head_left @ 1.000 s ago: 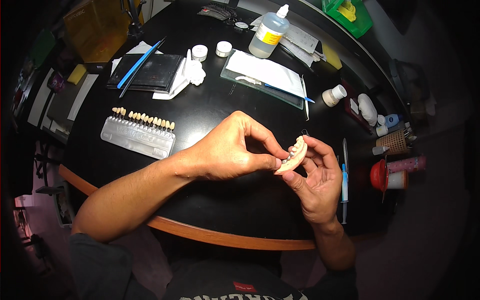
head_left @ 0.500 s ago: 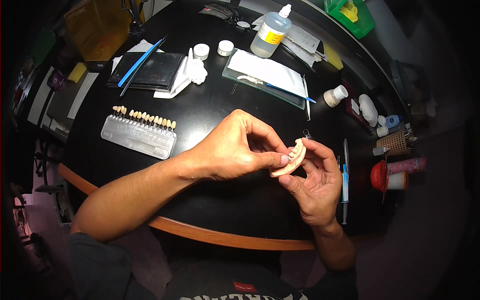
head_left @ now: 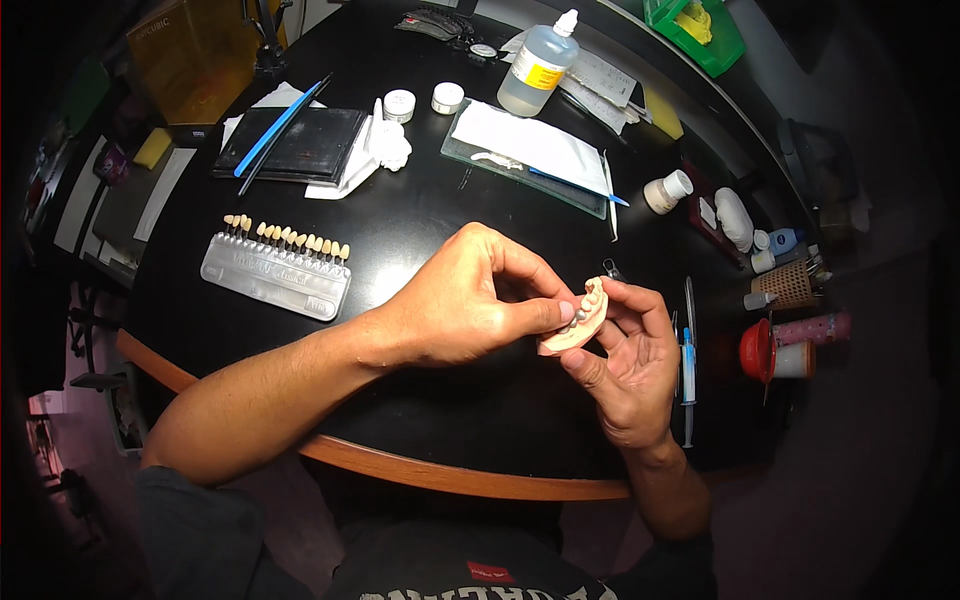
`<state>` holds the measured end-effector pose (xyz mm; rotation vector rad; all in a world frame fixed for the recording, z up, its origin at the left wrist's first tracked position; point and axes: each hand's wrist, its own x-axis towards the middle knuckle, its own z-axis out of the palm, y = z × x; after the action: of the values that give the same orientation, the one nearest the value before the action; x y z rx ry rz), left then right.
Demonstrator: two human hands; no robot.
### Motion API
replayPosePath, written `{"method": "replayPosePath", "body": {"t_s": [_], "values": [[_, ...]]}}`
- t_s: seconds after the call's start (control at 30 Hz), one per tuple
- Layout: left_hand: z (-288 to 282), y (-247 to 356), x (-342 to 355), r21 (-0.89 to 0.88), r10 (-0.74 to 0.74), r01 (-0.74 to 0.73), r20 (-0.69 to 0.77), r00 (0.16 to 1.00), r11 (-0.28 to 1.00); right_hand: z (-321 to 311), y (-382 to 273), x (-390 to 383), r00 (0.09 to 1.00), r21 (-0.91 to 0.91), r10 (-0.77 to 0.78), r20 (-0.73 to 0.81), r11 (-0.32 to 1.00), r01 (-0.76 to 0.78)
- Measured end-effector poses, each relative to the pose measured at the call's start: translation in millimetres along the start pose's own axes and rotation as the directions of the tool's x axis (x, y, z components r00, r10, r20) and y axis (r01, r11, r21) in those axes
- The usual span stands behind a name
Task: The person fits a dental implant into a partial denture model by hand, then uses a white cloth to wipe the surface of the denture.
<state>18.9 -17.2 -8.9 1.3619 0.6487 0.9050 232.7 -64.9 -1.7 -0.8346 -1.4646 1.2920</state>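
My right hand (head_left: pixel 635 375) grips a beige plaster dental model (head_left: pixel 565 342) by its edges, thumb below and fingers behind, above the black bench. A row of teeth stands along the model's upper side. On that row sits a small grey metal dental crown piece (head_left: pixel 574 322), partly covered by fingers; whether it is one crown or a few joined is too small to tell. My left hand (head_left: pixel 475 300) reaches in from the left, thumb and forefinger pinched on the grey piece against the model.
A tooth shade guide (head_left: pixel 275 275) lies at left, near a black case (head_left: pixel 295 145) with brushes. Behind are white jars (head_left: pixel 447 97), a clear bottle (head_left: pixel 537 75) and a glass slab (head_left: pixel 470 155) with paper. To the right lie a blue syringe (head_left: pixel 688 365) and a red bowl (head_left: pixel 757 350).
The model has tilted slightly in my right hand. My left thumb has shifted a little, and more of the grey metal piece now shows on the tooth row.
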Motion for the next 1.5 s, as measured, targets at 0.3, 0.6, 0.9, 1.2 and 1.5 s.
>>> {"method": "replayPosePath", "body": {"t_s": [0.3, 0.6, 0.9, 1.2, 1.5], "values": [[-1, 1, 0, 0.022, 0.006, -0.007, 0.015, 1.0, 1.0, -1, -3, 0, 0.995, 0.066, 0.096, -0.036, 0.993, -0.094], [0, -3, 0, 0.063, 0.0, 0.0, 0.004, 1.0, 0.998, -1, 1, 0, 1.0, 0.015, 0.021, 0.01, 1.0, -0.021], [5, -2, -2, 0.19, 0.187, -0.176, -0.04, 0.982, 0.966, -4, 0, 2, 0.994, 0.015, 0.057, -0.092, 0.998, -0.055], [9, -3, 1, 0.338, 0.36, -0.336, -0.007, 0.933, 0.879, -6, 1, 1, 0.989, 0.061, 0.079, -0.123, 0.996, -0.072], [6, -2, 2, 0.456, 0.397, -0.353, -0.002, 0.918, 0.817, -9, 2, 1, 0.991, 0.101, 0.068, -0.116, 0.993, -0.057]]}}
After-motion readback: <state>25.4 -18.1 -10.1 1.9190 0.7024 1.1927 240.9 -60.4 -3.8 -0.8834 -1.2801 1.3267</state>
